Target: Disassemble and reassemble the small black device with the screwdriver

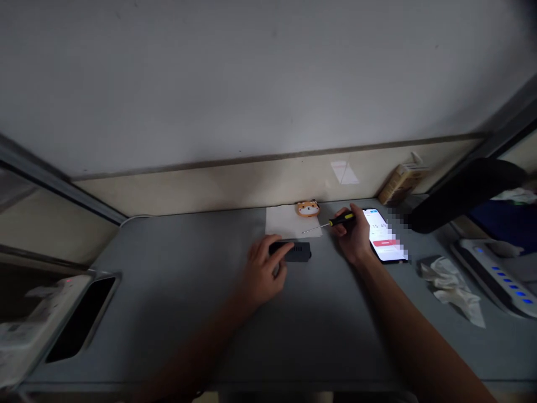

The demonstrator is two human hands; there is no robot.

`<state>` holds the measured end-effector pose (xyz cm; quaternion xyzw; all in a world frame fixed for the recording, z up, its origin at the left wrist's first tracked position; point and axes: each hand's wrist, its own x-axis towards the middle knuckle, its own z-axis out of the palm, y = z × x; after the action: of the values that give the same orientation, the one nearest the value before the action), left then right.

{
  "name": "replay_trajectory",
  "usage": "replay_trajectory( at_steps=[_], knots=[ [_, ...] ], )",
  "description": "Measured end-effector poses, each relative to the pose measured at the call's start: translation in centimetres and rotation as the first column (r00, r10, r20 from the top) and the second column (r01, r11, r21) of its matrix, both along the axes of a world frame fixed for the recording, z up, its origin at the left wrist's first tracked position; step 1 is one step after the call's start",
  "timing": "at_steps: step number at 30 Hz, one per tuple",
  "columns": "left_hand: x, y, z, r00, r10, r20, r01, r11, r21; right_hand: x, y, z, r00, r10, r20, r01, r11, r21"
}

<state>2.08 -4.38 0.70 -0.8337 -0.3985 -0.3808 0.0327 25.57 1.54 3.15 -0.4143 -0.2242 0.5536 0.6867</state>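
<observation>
A small dark rectangular device [298,253] with slots along its top lies on the grey table [184,291]. My left hand [267,268] grips its left end, with the fingers over the top. In my right hand [354,235] is a screwdriver [342,219] with a black and yellow handle. Its thin metal shaft points left, and the tip is above the near part of a white paper sheet [281,219], behind the device. An orange animal-face object [308,209] sits at the sheet's back right corner.
Right of my right hand lies a lit phone [384,238]. Further right are crumpled tissue [453,285], a carton [400,182], a black cylindrical object [465,193] and a device with blue lights [499,277]. A dark-screened phone [81,319] lies left, beside a white box [37,330].
</observation>
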Motion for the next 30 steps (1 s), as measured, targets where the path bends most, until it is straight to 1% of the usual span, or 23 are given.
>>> replay_trajectory(
  at_steps=[2, 3, 7, 10, 12, 14, 17, 19, 21, 23, 26, 29, 30],
  knots=[
    [-0.1, 0.3, 0.0, 0.994, 0.061, 0.087, -0.058, 0.998, -0.040, -0.2, -0.1, 0.2, 1.000, -0.004, 0.001, 0.004, 1.000, -0.022],
    [-0.2, 0.5, -0.1, 0.989, 0.063, 0.132, -0.053, 0.995, -0.079, -0.3, -0.1, 0.3, 1.000, -0.006, 0.008, 0.006, 1.000, -0.030],
    [-0.6, 1.3, -0.6, 0.953, 0.013, 0.302, 0.062, 0.970, -0.236, -0.6, -0.2, 0.5, 0.998, -0.009, 0.061, 0.012, 0.999, -0.050],
    [-0.9, 1.6, -0.9, 0.938, -0.002, 0.345, 0.115, 0.945, -0.305, -0.5, -0.2, 0.5, 0.989, -0.061, 0.131, 0.067, 0.997, -0.046],
    [-1.0, 1.7, -1.0, 0.924, -0.001, 0.382, 0.141, 0.930, -0.339, -0.4, -0.4, 0.5, 0.966, -0.133, 0.224, 0.145, 0.989, -0.037],
    [-0.9, 1.9, -1.0, 0.899, 0.025, 0.437, 0.159, 0.912, -0.379, -0.2, -0.7, 0.8, 0.922, -0.193, 0.334, 0.210, 0.978, -0.015],
    [-0.8, 2.2, -1.0, 0.873, 0.097, 0.479, 0.170, 0.859, -0.483, -0.4, -1.5, 1.4, 0.859, -0.233, 0.456, 0.225, 0.972, 0.072],
    [-0.8, 2.5, -1.0, 0.874, 0.143, 0.464, 0.159, 0.819, -0.551, -0.7, -2.2, 1.9, 0.796, -0.258, 0.547, 0.202, 0.966, 0.161],
    [-0.9, 2.7, -1.1, 0.888, 0.160, 0.432, 0.146, 0.792, -0.593, -1.1, -2.9, 2.2, 0.696, -0.290, 0.657, 0.167, 0.955, 0.245],
    [-1.0, 2.8, -1.1, 0.909, 0.147, 0.389, 0.136, 0.779, -0.612, -1.4, -3.6, 2.4, 0.589, -0.325, 0.740, 0.120, 0.940, 0.318],
    [-1.1, 2.7, -1.1, 0.938, 0.119, 0.326, 0.107, 0.794, -0.598, -1.6, -4.3, 2.5, 0.440, -0.389, 0.809, 0.021, 0.906, 0.424],
    [-1.1, 2.7, -1.3, 0.957, 0.088, 0.278, 0.092, 0.814, -0.574, -1.5, -4.7, 2.6, 0.281, -0.504, 0.817, -0.059, 0.840, 0.539],
    [-1.1, 2.7, -1.3, 0.961, 0.079, 0.264, 0.090, 0.818, -0.569, -1.4, -4.9, 2.8, 0.245, -0.546, 0.801, -0.067, 0.815, 0.576]
  ],
)
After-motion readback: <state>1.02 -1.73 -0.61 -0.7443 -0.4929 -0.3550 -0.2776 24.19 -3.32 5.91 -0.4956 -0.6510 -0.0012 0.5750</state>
